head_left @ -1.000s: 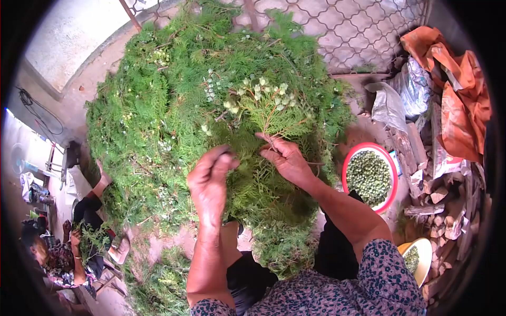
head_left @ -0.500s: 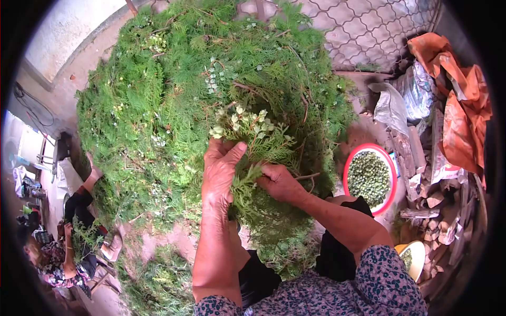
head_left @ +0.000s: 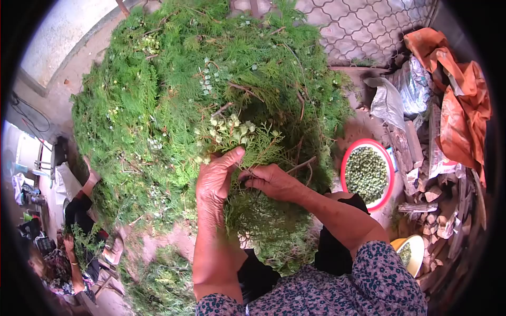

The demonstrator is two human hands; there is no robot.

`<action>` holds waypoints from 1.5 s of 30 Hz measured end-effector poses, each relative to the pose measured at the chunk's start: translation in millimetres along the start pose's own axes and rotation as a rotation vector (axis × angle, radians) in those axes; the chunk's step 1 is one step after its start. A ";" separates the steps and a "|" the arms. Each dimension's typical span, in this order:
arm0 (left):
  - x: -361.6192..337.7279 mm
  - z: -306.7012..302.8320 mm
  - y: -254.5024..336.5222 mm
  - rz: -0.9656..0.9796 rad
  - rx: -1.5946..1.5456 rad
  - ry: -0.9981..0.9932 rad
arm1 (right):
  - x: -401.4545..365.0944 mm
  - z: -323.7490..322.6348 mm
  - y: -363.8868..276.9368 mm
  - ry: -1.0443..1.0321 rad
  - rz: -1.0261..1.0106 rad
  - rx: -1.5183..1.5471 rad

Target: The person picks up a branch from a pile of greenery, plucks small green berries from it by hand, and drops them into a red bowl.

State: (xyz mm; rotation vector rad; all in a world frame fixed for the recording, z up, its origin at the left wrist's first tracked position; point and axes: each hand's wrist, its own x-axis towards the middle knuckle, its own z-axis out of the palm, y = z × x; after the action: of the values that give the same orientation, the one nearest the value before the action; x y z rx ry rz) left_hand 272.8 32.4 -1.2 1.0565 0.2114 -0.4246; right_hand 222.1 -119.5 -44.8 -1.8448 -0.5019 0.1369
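My left hand (head_left: 215,176) is closed round an evergreen sprig (head_left: 261,150) with flat, scaly green leaves. Pale green cones (head_left: 232,128) cluster at its upper end, beyond my thumb. Close by on the right, my right hand (head_left: 269,181) pinches at the sprig's lower stem; its fingertips partly hide what lies between them. Both hands are above a large heap of cut evergreen branches (head_left: 137,105), many bearing similar cones. Loose greenery hangs below my hands, between my knees.
To the right stands a red-rimmed basin (head_left: 391,181) of green cones, with a yellow bowl (head_left: 418,253) nearer me. Firewood (head_left: 432,221), plastic bags (head_left: 411,89) and an orange sack (head_left: 461,126) lie along the right side. Another person (head_left: 71,258) sits at left holding greenery.
My right hand has shifted left and slightly down toward my left hand. The bright leafy piece at its fingertips no longer shows there. My left hand stays on the cone-bearing sprig.
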 end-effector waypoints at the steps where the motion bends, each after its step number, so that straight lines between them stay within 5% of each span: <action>1: -2.0 3.2 -1.6 0.072 -0.084 0.014 | 1.4 -1.6 -1.1 -0.001 -0.004 0.000; 11: -5.6 10.5 0.3 0.097 -0.082 0.129 | -6.6 -52.4 -50.5 0.104 -0.043 -0.349; 13: -8.3 18.6 0.6 0.172 -0.017 0.092 | -2.7 -54.6 -76.5 0.594 -0.071 -0.281; 17: -3.2 21.2 -8.0 0.163 -0.093 0.076 | 18.2 -39.8 -88.4 0.516 -0.305 -0.164; 24: -1.9 26.6 -5.8 0.229 -0.196 0.103 | 20.8 -30.7 -46.7 0.527 -0.026 -0.240; 29: -8.0 37.7 -1.2 0.107 -0.139 0.184 | 22.1 -51.8 -38.3 0.691 -0.112 -0.481; 33: 1.5 37.8 -13.3 0.137 -0.111 0.143 | 24.3 -60.8 -56.5 0.884 -0.265 -0.302; 35: 6.1 34.3 -22.3 0.150 -0.125 0.116 | 23.2 -56.0 -59.4 0.658 -0.129 -0.145; 41: 1.3 48.5 -21.2 0.234 -0.112 0.079 | 28.8 -51.5 -44.4 0.647 0.010 0.138; 43: 1.4 50.2 -20.0 0.241 -0.117 0.072 | 27.8 -58.9 -54.9 0.495 0.301 0.467; 45: 0.8 48.2 -19.1 0.156 -0.185 0.072 | 25.4 -63.7 -50.5 0.473 0.327 0.581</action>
State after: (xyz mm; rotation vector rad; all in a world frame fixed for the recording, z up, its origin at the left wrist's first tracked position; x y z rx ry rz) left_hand 263.6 -18.1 6.6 0.8996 0.2266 -0.2218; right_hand 252.9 -152.8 27.3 -1.3087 0.1665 0.0526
